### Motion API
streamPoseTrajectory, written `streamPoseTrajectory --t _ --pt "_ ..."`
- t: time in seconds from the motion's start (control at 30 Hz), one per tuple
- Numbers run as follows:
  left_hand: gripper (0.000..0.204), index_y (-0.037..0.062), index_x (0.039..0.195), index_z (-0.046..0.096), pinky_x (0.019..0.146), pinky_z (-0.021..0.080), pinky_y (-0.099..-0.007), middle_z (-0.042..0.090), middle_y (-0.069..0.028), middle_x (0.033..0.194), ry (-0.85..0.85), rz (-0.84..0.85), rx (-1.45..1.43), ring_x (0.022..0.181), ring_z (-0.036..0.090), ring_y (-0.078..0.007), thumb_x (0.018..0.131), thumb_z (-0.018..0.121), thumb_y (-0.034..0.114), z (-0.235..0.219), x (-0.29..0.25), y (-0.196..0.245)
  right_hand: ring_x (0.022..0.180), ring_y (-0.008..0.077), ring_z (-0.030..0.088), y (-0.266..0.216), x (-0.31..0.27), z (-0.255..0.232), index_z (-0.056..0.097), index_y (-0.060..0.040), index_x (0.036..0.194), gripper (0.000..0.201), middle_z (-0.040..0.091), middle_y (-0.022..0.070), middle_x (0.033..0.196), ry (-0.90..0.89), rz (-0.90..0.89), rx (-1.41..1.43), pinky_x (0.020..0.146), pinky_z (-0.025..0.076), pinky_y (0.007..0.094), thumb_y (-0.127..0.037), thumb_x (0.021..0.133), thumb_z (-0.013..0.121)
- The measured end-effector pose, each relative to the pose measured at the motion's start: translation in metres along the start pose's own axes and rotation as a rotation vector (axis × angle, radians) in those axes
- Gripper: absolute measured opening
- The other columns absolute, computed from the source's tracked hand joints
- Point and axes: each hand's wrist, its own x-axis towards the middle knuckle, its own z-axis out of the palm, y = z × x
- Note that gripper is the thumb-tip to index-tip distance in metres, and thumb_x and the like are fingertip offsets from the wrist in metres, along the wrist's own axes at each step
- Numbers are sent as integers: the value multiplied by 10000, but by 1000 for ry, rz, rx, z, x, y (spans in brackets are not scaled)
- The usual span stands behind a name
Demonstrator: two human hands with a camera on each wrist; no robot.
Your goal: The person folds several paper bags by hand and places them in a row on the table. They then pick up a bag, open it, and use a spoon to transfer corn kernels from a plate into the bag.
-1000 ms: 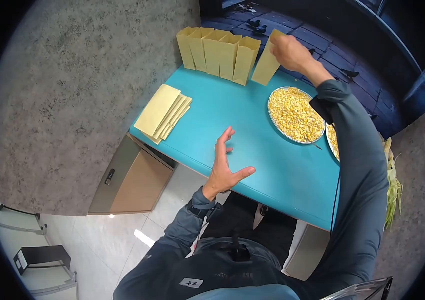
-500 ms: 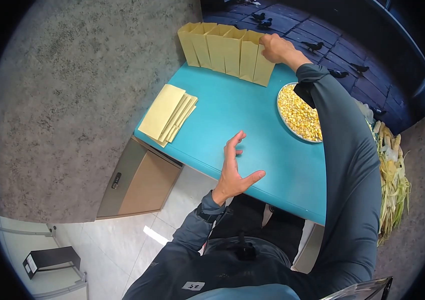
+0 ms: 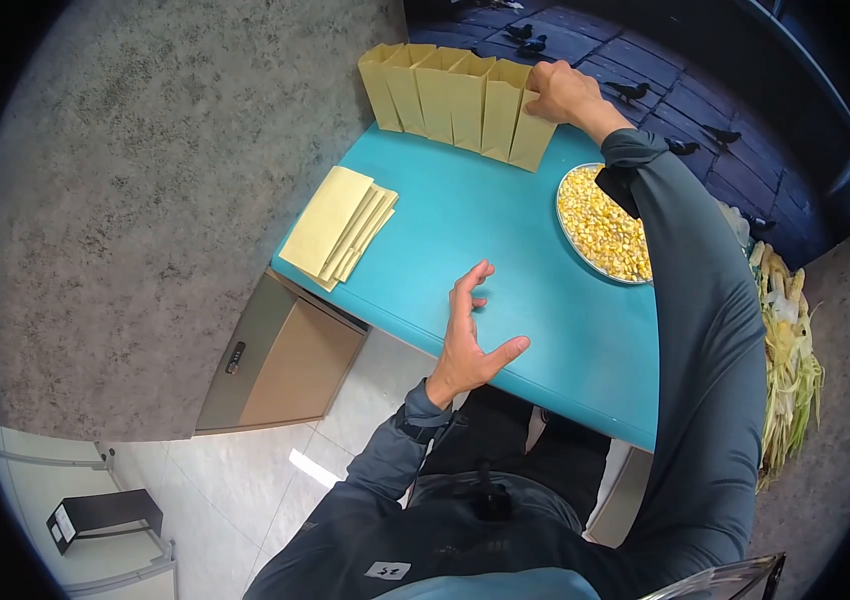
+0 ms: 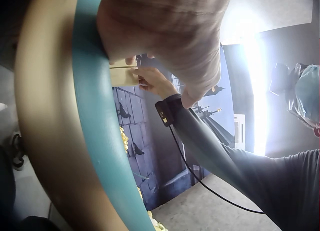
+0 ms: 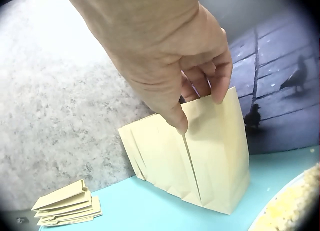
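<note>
Right wrist: right grip (image 5: 172, 61) holds bag (image 5: 216, 151); head adds left grip (image 3: 463, 362).

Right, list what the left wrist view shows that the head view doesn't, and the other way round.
Only the left wrist view shows the bright strip light.

Only the head view shows the stack of folded paper bags and the open tops of the row of standing bags.

Both share the right hand at the end bag, the spread left hand, the teal table and the pigeons on the backdrop.
</note>
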Motion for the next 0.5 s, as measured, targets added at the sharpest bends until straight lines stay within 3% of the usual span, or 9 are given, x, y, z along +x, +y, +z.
streamPoseTrajectory --t 0.33,0.4,0.43,0.5 --pt "1121 60 1699 284 1148 357 -461 442 -179 1603 39 -15 -29 1503 405 -297 831 910 392 1 -1 1 1230 386 714 -14 -18 -20 691 -103 1345 536 741 154 1301 104 23 -60 987 590 514 -389 908 813" --pt "1053 47 1676 322 1133 362 -434 478 -171 1571 22 -6 -90 1472 429 -281 845 894 348 1 -4 -1 1128 390 713 -29 -33 -4 731 -81 1202 408 749 157 1190 450 -260 39 935 593 509 -365 919 809" --pt "826 8 1566 478 1094 392 -407 547 -163 1476 95 23 -188 1359 502 -264 881 844 291 4 -3 8 1143 384 702 -47 -39 5 731 -77 1197 379 742 155 1196 447 -366 157 943 587 502 -318 917 812" --pt "708 -7 1489 541 1074 407 -397 570 -161 1421 126 68 -170 1297 527 -258 898 817 269 -1 -11 8 1163 377 688 -83 -59 33 733 -73 1197 345 731 152 1208 393 -611 349 954 579 493 -246 911 815"
